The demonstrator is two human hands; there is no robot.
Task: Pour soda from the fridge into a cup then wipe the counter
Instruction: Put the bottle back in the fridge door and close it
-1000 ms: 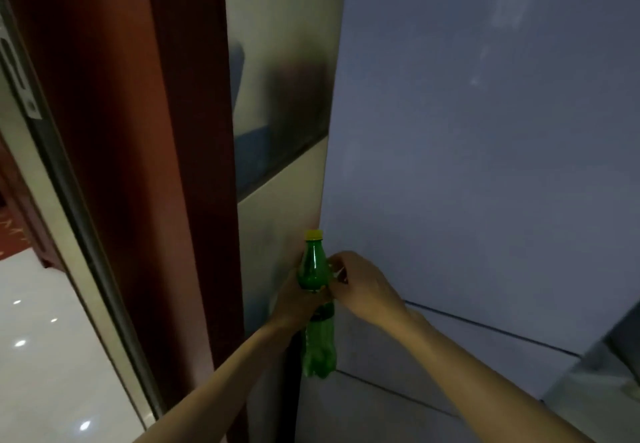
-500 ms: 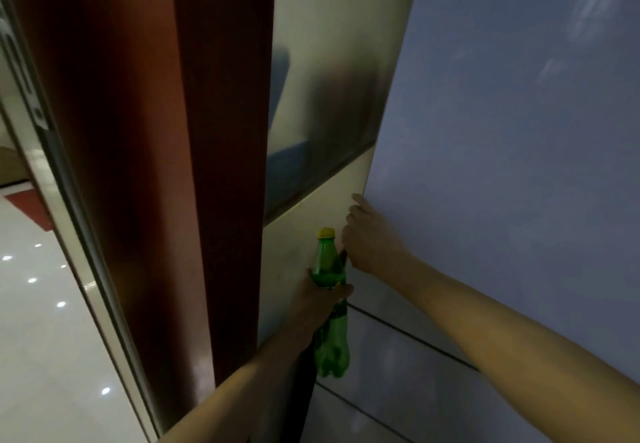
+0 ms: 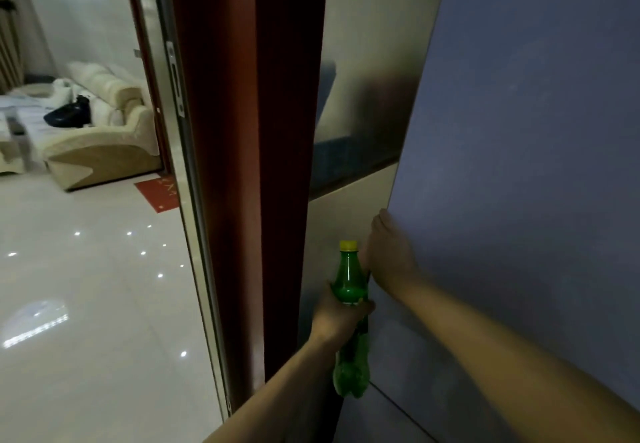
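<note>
Left arm comes up from the bottom edge, forearm angled toward the fridge. Left hand (image 3: 341,318) is wrapped round the waist of the green soda bottle (image 3: 349,279), fingers and thumb closed on it. The bottle is upright, yellow cap (image 3: 348,245) on, base hanging below the fist.

Right arm comes in from the right. Right hand (image 3: 389,252) is at the left edge of the grey-blue fridge door (image 3: 519,165), fingers curled over that edge with the tips hidden. The bottle is just beside the right wrist.
</note>
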